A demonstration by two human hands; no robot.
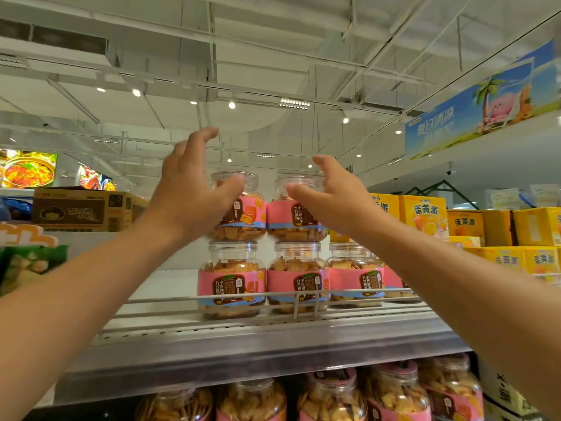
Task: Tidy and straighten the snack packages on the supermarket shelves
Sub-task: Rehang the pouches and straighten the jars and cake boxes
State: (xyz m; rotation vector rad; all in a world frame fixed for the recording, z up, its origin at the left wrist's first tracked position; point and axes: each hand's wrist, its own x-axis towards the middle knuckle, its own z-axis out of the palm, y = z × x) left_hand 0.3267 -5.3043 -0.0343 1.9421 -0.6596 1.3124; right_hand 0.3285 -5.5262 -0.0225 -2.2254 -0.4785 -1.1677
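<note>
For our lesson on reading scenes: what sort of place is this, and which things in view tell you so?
Most likely a supermarket aisle: identical biscuit jars stacked on a metal shelf, yellow snack boxes alongside, and a promotional banner overhead.

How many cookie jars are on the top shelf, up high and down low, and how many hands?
Upper jars, stacked: 2 (upper left jar, upper right jar)
Lower jars clearly showing: 3 (lower left jar, lower middle jar, lower right jar)
Hands: 2 (left hand, right hand)
Total: 7
</note>
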